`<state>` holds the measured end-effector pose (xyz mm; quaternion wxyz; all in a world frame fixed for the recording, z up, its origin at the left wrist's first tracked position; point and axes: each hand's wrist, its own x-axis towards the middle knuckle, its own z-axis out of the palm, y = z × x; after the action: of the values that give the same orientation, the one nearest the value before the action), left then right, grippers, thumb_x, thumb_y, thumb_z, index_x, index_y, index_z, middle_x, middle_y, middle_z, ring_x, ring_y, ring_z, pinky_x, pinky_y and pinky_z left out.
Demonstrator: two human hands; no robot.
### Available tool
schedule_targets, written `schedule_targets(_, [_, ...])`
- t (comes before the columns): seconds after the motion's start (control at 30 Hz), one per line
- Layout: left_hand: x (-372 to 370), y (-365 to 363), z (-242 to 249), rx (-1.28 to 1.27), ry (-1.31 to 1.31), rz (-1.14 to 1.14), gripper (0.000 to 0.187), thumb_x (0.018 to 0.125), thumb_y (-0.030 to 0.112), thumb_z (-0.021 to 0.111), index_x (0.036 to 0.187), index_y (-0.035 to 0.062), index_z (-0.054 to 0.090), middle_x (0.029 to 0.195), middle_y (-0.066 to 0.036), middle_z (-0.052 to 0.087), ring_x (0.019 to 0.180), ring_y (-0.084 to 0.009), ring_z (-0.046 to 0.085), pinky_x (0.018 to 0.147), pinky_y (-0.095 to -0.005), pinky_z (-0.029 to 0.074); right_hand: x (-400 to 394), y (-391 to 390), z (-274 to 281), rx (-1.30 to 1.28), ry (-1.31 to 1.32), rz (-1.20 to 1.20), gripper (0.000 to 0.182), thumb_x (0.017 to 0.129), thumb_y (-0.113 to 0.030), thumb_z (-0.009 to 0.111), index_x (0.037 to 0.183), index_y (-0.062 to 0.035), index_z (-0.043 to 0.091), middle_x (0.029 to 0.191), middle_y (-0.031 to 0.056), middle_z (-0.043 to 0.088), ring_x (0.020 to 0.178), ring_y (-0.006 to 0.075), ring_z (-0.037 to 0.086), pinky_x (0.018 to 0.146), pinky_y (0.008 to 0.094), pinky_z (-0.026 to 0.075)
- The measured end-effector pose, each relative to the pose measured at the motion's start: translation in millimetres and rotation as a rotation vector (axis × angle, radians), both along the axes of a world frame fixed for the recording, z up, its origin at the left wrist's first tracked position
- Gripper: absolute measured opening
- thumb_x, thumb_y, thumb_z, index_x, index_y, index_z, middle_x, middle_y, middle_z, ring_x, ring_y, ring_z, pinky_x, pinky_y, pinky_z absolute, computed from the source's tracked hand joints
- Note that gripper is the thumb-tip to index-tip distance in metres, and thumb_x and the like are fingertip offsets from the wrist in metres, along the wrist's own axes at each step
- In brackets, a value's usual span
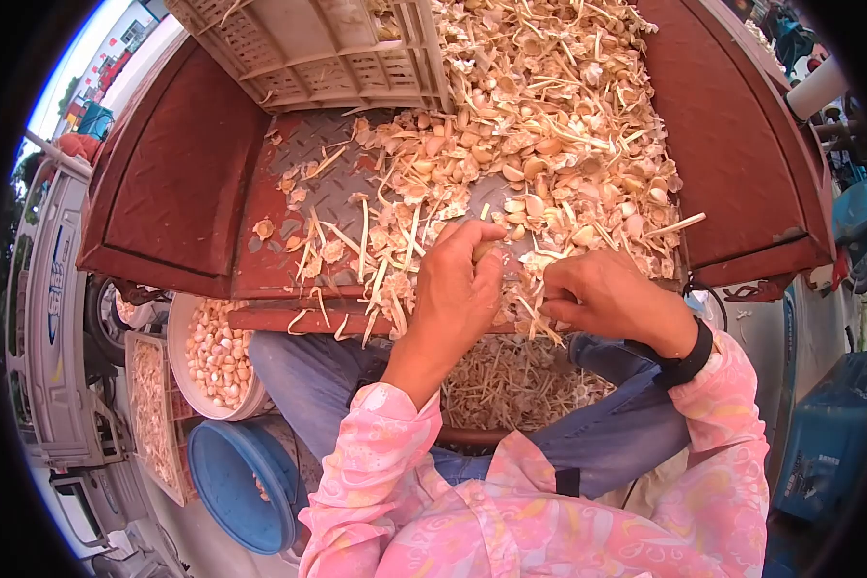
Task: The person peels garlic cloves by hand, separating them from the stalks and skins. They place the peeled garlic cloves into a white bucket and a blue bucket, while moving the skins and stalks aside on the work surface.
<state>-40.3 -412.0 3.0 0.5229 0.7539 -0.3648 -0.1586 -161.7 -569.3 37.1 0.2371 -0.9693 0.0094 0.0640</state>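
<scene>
My left hand is closed at the front edge of a red metal cart bed, with a small tan garlic clove pinched between thumb and forefinger. Close by on the right, my right hand has its fingers curled in; what they hold, if anything, is hidden. Dry stems and husks show just below its fingertips. Beyond both hands spreads a heap of garlic cloves, papery skins and stalks. Loose cloves lie right in front of my left hand.
A cream plastic crate stands tilted on the bed, between red side panels. Lower left are a white bucket of garlic, a shallow crate and a blue tub. Husk waste lies between my legs.
</scene>
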Motion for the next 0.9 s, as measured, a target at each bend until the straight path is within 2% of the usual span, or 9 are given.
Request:
schedule_targets(0.13, [-3, -41, -15, 0.161, -0.542, 0.022, 0.015, 0.078, 0.005, 0.063, 0.091, -0.0006, 0.058, 0.084, -0.019, 0.055, 0.078, -0.0353, 0.059, 0.068, -0.0413, 0.047, 8, -24, -13, -0.074, -0.307, -0.254, 0.006, 0.078, -0.009, 0.056, 0.083, -0.0045, 0.057, 0.077, 0.0152, 0.060, 0.074, 0.0350, 0.060, 0.065, 0.0452, 0.046])
schedule_targets(0.27, [3, -44, -18, 0.338, -0.532, 0.009, 0.016, 0.076, 0.006, 0.064, 0.089, -0.0001, 0.058, 0.083, -0.021, 0.056, 0.079, -0.0409, 0.057, 0.069, -0.0445, 0.045, 9, -44, -12, -0.190, -0.391, -0.315, 0.007, 0.078, -0.005, 0.055, 0.084, -0.0054, 0.058, 0.080, 0.0151, 0.061, 0.075, 0.0353, 0.061, 0.065, 0.0451, 0.047])
schedule_targets(0.37, [15, -22, -13, 0.394, -0.506, 0.035, 0.014, 0.080, 0.007, 0.062, 0.090, -0.0006, 0.057, 0.081, -0.018, 0.061, 0.074, -0.0337, 0.061, 0.066, -0.0406, 0.048, 7, -49, -15, -0.196, -0.283, -0.258, 0.006, 0.078, -0.007, 0.055, 0.083, -0.0056, 0.059, 0.082, 0.0154, 0.059, 0.076, 0.0352, 0.060, 0.065, 0.0453, 0.047])
schedule_targets(0.47, [24, 1, -5, 0.170, 0.260, 0.068, 0.013, 0.085, 0.008, 0.058, 0.094, -0.0009, 0.058, 0.083, -0.013, 0.064, 0.069, -0.0199, 0.063, 0.059, -0.0300, 0.051, 4, -42, -14, -0.199, -0.236, -0.198, 0.005, 0.077, -0.008, 0.057, 0.081, -0.0050, 0.058, 0.083, 0.0151, 0.058, 0.077, 0.0355, 0.059, 0.066, 0.0446, 0.046])
schedule_targets(0.6, [8, 19, 12, -0.163, 0.867, -0.020, 0.016, 0.091, 0.010, 0.053, 0.102, -0.0007, 0.057, 0.085, -0.008, 0.063, 0.071, -0.0101, 0.062, 0.054, -0.0167, 0.050, 9, -39, -19, -0.240, -0.232, -0.205, 0.008, 0.077, -0.010, 0.061, 0.082, -0.0044, 0.058, 0.083, 0.0149, 0.058, 0.073, 0.0338, 0.060, 0.064, 0.0418, 0.047])
schedule_targets(0.63, [4, 20, 12, -0.204, 0.948, -0.025, 0.017, 0.091, 0.011, 0.053, 0.103, -0.0008, 0.057, 0.087, -0.008, 0.063, 0.071, -0.0105, 0.062, 0.054, -0.0169, 0.051, 11, -39, -18, -0.250, -0.252, -0.188, 0.009, 0.078, -0.012, 0.061, 0.083, -0.0045, 0.059, 0.083, 0.0153, 0.059, 0.071, 0.0327, 0.061, 0.064, 0.0409, 0.048])
schedule_targets(0.73, [-10, 15, 5, -0.297, 1.137, -0.020, 0.025, 0.093, 0.019, 0.053, 0.108, -0.0010, 0.055, 0.091, -0.009, 0.062, 0.074, -0.0120, 0.063, 0.056, -0.0179, 0.053, 16, -28, -7, 0.354, -0.265, -0.228, 0.013, 0.079, -0.009, 0.065, 0.091, -0.0044, 0.062, 0.080, 0.0102, 0.060, 0.068, 0.0234, 0.061, 0.062, 0.0332, 0.049])
schedule_targets(0.83, [-19, 5, 2, -0.362, 1.288, -0.065, 0.025, 0.093, 0.022, 0.054, 0.106, -0.0002, 0.055, 0.092, -0.008, 0.061, 0.074, -0.0115, 0.062, 0.058, -0.0172, 0.053, 18, -12, -2, 0.734, -0.219, -0.230, 0.020, 0.078, -0.006, 0.067, 0.098, -0.0043, 0.063, 0.078, 0.0048, 0.061, 0.066, 0.0146, 0.058, 0.061, 0.0260, 0.047])
schedule_targets(0.9, [-15, 3, -5, -0.412, 1.348, -0.112, 0.023, 0.092, 0.019, 0.057, 0.106, 0.0000, 0.055, 0.090, -0.006, 0.062, 0.073, -0.0105, 0.061, 0.062, -0.0180, 0.053, 21, -7, -7, 0.756, -0.315, -0.140, 0.022, 0.078, -0.002, 0.066, 0.100, -0.0026, 0.062, 0.081, 0.0023, 0.061, 0.070, 0.0117, 0.058, 0.062, 0.0239, 0.046])
